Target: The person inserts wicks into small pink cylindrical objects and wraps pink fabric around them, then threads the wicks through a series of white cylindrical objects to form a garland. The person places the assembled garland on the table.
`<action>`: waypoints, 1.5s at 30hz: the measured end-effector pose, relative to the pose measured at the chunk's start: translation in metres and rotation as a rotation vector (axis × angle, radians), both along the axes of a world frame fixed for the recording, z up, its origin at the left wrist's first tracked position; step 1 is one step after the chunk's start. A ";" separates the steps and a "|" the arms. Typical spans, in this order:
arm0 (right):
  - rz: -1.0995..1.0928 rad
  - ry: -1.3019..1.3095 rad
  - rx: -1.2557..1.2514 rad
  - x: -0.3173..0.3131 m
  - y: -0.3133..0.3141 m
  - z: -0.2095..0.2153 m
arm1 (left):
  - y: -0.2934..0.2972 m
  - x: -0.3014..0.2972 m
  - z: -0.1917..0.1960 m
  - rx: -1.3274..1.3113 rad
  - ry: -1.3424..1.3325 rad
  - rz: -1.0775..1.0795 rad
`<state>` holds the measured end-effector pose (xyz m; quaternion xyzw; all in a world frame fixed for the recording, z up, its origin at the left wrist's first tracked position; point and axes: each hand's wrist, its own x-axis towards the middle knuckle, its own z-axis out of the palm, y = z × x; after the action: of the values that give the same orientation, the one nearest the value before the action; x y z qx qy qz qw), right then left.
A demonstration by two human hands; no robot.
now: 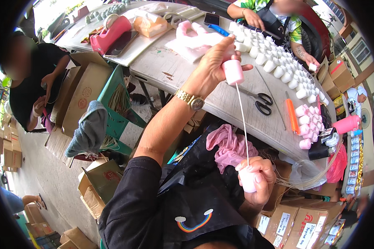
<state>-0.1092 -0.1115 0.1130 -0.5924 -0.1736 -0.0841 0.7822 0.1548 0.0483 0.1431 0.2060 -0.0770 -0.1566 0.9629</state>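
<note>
My left hand, raised over the table's near edge, holds a small pink candle by its side. A white wick cord runs taut from that candle down to a second pink candle. Around this lower candle the fingers of my right hand are wrapped, in front of my black apron. The two candles hang well apart, joined by the straight cord. Black-handled scissors lie on the table just beyond the cord, their blades partly hidden by the upper candle.
Rows of white candles cover the table's far right, with pink candles beside an orange tool. A pink tape dispenser stands left. Across the table a co-worker's hand holds a white piece. Cardboard boxes stand below.
</note>
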 end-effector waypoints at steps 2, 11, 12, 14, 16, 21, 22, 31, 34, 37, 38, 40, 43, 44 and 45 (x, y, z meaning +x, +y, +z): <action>-0.072 0.012 -0.090 0.002 -0.002 -0.002 | -0.007 0.017 0.003 0.072 -0.008 -0.059; -0.025 0.133 0.055 -0.019 -0.027 -0.020 | -0.004 0.047 -0.003 0.148 0.042 0.144; -0.028 0.163 0.040 -0.027 -0.030 -0.022 | -0.002 0.045 -0.012 0.145 -0.016 0.071; -0.041 0.216 0.034 -0.040 -0.034 -0.028 | 0.000 0.041 -0.027 0.207 0.006 0.080; -0.070 0.271 0.057 -0.050 -0.034 -0.032 | 0.001 0.040 -0.035 0.302 0.091 0.142; -0.022 0.324 -0.022 -0.049 -0.028 -0.038 | 0.023 0.065 -0.032 0.315 0.111 0.334; -0.024 0.343 -0.035 -0.047 -0.028 -0.037 | 0.027 0.069 -0.034 0.368 0.129 0.311; 0.078 0.225 0.125 -0.015 -0.024 -0.030 | 0.084 0.003 -0.049 1.088 -0.219 0.589; -0.008 0.176 0.025 -0.001 -0.021 -0.025 | 0.090 -0.064 -0.043 1.360 -0.526 0.873; 0.065 0.083 0.071 0.010 -0.023 -0.018 | 0.067 -0.131 -0.054 0.902 -0.232 0.125; 0.038 0.098 0.085 0.009 -0.021 -0.018 | 0.055 -0.145 -0.060 0.847 -0.229 -0.123; -0.029 0.159 0.035 0.007 -0.016 -0.020 | 0.025 -0.166 -0.073 0.769 -0.248 -0.291; -0.247 0.164 -0.116 -0.002 -0.002 -0.033 | -0.003 -0.178 -0.084 0.730 -0.344 -0.318; -0.294 0.156 -0.154 -0.005 0.002 -0.037 | -0.008 -0.181 -0.086 0.681 -0.379 -0.318; -0.332 0.169 -0.181 -0.007 0.005 -0.041 | -0.011 -0.183 -0.087 0.620 -0.416 -0.316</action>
<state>-0.1158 -0.1069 0.0718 -0.6858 -0.0144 -0.1458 0.7129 -0.0280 0.0371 0.0558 0.4995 -0.2502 -0.2733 0.7831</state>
